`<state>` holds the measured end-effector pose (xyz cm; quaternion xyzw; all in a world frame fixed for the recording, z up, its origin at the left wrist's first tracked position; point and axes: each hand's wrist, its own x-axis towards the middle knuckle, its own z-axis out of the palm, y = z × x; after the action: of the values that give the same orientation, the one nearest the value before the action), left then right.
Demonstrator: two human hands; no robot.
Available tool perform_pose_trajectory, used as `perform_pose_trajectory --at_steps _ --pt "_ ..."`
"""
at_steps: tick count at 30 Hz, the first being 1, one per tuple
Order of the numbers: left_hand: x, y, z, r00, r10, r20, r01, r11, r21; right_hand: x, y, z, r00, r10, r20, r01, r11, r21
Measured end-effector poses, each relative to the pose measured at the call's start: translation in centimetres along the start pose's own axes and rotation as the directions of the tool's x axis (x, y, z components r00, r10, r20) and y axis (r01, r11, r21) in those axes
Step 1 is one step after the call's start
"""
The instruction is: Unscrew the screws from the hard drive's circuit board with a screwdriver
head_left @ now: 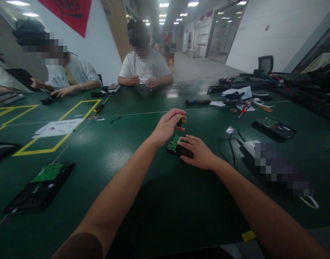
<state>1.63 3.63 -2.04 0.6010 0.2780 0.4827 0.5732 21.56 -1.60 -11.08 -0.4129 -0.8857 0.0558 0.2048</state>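
Note:
My left hand is closed round a short black-and-yellow handle, which looks like a screwdriver; its shaft is hidden. Below it, a black electronic device with a green circuit board lies on the table. My right hand holds this device from the right, its fingers across the top and its thumb along the near edge. Part of the device is covered by those fingers.
Similar opened devices lie at the left and right of the green table. A power strip with a cable is right of my hands. Another screwdriver lies by yellow tape. Two people work opposite.

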Motion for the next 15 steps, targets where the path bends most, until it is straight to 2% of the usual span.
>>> perform_pose_trajectory --at_steps 5,11,15 --pt "0.1 -0.2 0.2 0.999 0.022 0.028 -0.023 0.999 0.037 0.0 0.0 0.0 1.0 0.001 0.01 -0.001 1.0 -0.01" --pt "-0.1 -0.5 0.9 0.994 0.024 0.108 -0.047 0.975 0.218 0.0 0.1 0.2 1.0 -0.009 -0.003 0.009 1.0 -0.013" --pt "-0.2 -0.6 1.1 0.998 0.048 0.04 -0.057 0.968 0.245 0.0 0.2 0.3 1.0 -0.007 -0.012 0.006 1.0 -0.016"
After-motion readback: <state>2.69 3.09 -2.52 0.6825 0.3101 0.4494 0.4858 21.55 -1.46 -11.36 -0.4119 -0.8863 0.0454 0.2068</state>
